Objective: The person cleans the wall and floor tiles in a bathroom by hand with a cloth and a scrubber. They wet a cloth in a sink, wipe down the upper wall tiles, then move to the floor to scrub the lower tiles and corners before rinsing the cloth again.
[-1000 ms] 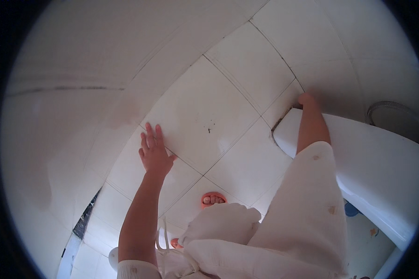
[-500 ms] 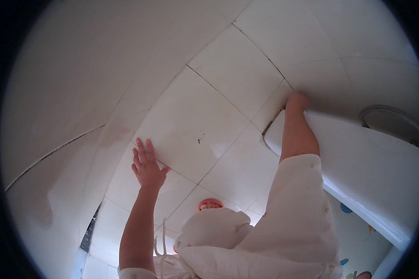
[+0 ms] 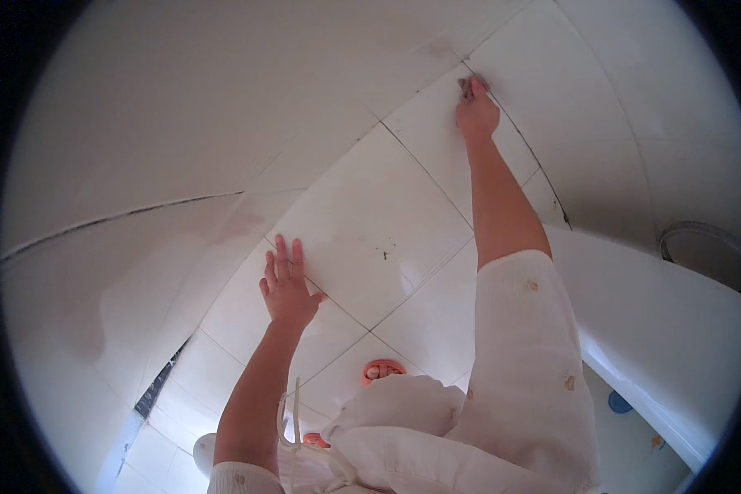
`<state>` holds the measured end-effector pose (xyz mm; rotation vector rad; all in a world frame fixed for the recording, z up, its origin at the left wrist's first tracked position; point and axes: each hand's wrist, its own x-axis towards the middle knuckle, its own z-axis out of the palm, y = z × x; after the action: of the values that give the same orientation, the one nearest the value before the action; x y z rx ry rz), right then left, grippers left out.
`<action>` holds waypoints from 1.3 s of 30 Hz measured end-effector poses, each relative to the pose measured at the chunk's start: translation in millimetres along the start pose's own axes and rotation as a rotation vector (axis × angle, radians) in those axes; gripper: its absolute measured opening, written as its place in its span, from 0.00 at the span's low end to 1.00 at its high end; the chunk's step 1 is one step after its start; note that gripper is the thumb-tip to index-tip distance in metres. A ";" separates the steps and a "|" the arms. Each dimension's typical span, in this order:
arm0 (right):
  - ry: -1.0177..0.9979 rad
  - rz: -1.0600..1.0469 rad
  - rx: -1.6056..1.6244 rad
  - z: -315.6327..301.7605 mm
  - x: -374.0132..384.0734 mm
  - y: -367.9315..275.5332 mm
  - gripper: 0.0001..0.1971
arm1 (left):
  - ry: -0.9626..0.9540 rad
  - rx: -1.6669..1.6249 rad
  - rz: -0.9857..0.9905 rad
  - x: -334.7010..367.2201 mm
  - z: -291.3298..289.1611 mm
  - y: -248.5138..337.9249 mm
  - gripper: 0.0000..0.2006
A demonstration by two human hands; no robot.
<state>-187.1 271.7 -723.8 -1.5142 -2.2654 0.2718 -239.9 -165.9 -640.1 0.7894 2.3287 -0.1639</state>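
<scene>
My left hand lies palm down with its fingers spread on the white floor tiles, left of centre. My right arm reaches far forward. Its hand is closed round a small grey-brown wad, pressed to the floor in the far corner where the walls meet. Whether this wad is a cloth or a scouring pad does not show clearly. Several dark specks lie on the tile between my hands. Dark lines run along the tile joints.
A long white smooth-sided fixture stands at the right, with a grey hose looped behind it. Tiled walls rise at left and far right. A dark strip lies at lower left. My orange slipper is on the floor.
My right hand has moved forward and left, from beside the white fixture's end to the far corner; the wad in it now shows. My left hand stays flat on the floor. The view has shifted.
</scene>
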 end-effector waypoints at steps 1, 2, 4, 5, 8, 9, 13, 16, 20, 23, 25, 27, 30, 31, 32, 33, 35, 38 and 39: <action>-0.137 0.006 0.053 0.6 5.5 -14.7 0.23 | 0.001 0.002 0.003 0.5 -0.1 -0.5 0.60; -0.136 0.001 0.060 1.1 0.1 -26.6 0.23 | 0.002 0.004 0.009 1.6 -0.1 -0.6 0.60; -0.145 -0.120 0.002 1.2 -31.5 -48.8 0.22 | 0.002 0.006 -0.004 -0.5 0.4 -5.2 0.59; -0.173 -0.253 -0.011 -6.2 -54.9 -57.3 0.23 | -0.002 0.002 -0.005 -0.8 0.1 -6.7 0.59; -0.324 -0.524 0.123 -16.1 -151.1 -77.9 0.27 | 0.021 -0.010 -0.007 -0.9 0.7 -8.9 0.59; -0.345 -0.633 0.121 -24.0 -181.9 -86.6 0.26 | 0.023 -0.015 0.001 -0.2 1.8 -6.0 0.59; -0.441 -0.378 0.594 -42.0 -193.2 -90.2 0.25 | 0.001 -0.010 -0.002 1.3 0.1 -0.2 0.60; -0.454 0.365 1.353 -102.2 -141.6 -61.0 0.16 | 0.010 -0.015 -0.004 0.7 1.8 -5.9 0.60; -0.098 0.518 0.545 -98.0 -83.0 62.6 0.17 | -0.009 -0.016 -0.018 0.2 -0.5 -5.5 0.59; 0.220 0.069 -0.054 -42.9 -59.2 117.8 0.20 | -0.027 -0.020 0.030 4.3 -2.3 5.5 0.59; 0.130 0.053 -0.153 -9.9 -44.0 92.6 0.18 | -0.045 -0.010 0.021 3.8 0.0 2.7 0.60; -0.019 0.097 0.034 10.7 -22.4 37.7 0.18 | -0.018 -0.003 0.007 4.8 3.5 -5.4 0.60; -0.159 0.080 -0.048 18.2 6.3 -34.9 0.16 | -0.029 -0.001 -0.020 2.1 1.0 -7.8 0.59; -0.128 0.096 -0.041 20.1 23.4 -35.2 0.16 | -0.025 -0.002 -0.007 4.0 0.4 -3.9 0.59; -0.097 0.113 -0.034 18.8 33.6 -30.8 0.17 | -0.015 -0.012 0.023 5.7 0.7 1.4 0.59; -0.105 0.111 -0.024 17.1 28.3 -33.5 0.17 | -0.009 -0.015 0.027 2.6 1.2 0.3 0.58; -0.166 0.021 0.045 9.3 11.7 -32.6 0.15 | -0.019 -0.004 0.007 1.3 -0.3 -1.2 0.58; -0.158 -0.123 0.051 2.9 -53.2 -61.1 0.13 | -0.023 -0.002 0.004 0.1 0.0 -3.6 0.57; -0.195 -0.119 0.095 -3.9 -80.3 -78.5 0.13 | -0.012 -0.004 0.001 -1.3 -0.7 -6.1 0.57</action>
<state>-224.6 166.9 -708.4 -1.3508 -2.4440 0.5037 -243.1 -171.3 -639.3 0.7861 2.3167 -0.1629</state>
